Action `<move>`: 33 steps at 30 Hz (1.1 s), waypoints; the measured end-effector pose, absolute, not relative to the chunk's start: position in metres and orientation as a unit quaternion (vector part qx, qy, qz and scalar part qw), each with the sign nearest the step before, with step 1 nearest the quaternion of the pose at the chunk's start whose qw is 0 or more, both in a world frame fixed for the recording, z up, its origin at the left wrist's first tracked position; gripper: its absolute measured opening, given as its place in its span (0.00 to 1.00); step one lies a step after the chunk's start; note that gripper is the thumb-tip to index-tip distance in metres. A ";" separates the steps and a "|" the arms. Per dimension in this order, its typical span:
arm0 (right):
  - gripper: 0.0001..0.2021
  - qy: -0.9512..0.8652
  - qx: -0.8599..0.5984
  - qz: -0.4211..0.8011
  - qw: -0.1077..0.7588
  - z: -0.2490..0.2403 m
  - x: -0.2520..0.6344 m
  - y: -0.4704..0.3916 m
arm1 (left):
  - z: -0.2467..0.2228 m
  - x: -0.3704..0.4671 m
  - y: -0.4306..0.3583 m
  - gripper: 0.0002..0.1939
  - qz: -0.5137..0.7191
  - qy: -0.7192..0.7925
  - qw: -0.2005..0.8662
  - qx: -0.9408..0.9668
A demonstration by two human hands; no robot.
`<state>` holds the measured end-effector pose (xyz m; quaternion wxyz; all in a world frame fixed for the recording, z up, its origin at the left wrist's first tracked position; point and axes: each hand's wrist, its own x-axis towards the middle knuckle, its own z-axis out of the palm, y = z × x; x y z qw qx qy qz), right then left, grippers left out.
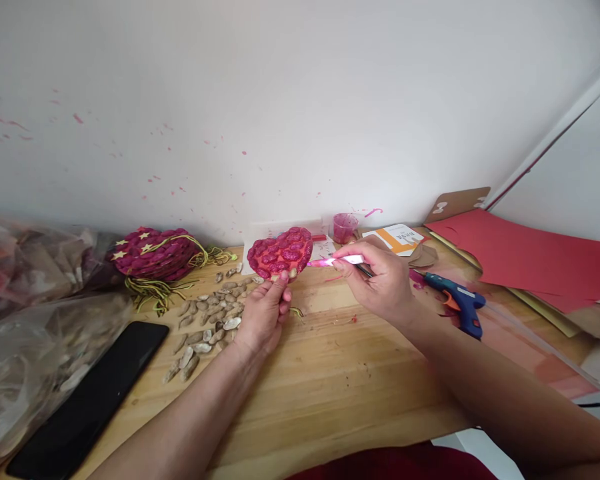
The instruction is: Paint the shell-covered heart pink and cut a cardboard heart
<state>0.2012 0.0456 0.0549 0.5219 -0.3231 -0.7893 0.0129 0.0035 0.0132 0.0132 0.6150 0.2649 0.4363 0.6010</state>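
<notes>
Between thumb and fingers, my left hand [267, 307] grips the lower edge of a heart-shaped peanut-shell craft [281, 253], tilted up above the table. Its shells are mostly painted magenta over a red base, with pale, unpainted shells by my thumb. My right hand [380, 277] is closed around a white-handled paintbrush [350, 260]. The pink-stained brush tip points left, at the craft's right edge; whether it touches I cannot tell. Loose peanut shells [213, 310] lie on the wooden table to the left of my left hand.
Stacked magenta crafts with stars and cords [153, 253] lie at the left, near plastic bags of shells [55, 353] and a black phone [90, 400]. Against the wall stands a pink paint cup [345, 227]. A blue glue gun [457, 300] and red card sheets [530, 257] are at right.
</notes>
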 end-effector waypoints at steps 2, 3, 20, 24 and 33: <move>0.03 -0.785 -0.321 0.011 0.530 0.055 0.202 0.046 | 0.014 0.004 0.013 0.27 0.605 0.439 0.607 0.270; 0.04 -0.782 -0.320 0.010 0.535 0.055 0.202 0.046 | 0.014 0.005 0.013 0.27 0.607 0.442 0.601 0.274; 0.03 -0.792 -0.320 0.022 0.520 0.055 0.202 0.045 | 0.015 0.002 0.013 0.25 0.601 0.420 0.638 0.235; 0.03 -0.780 -0.324 0.030 0.534 0.055 0.202 0.045 | 0.015 -0.001 0.015 0.23 0.589 0.397 0.677 0.193; 0.04 -0.779 -0.325 0.022 0.536 0.053 0.205 0.048 | 0.019 -0.002 0.016 0.12 0.568 0.374 0.720 0.136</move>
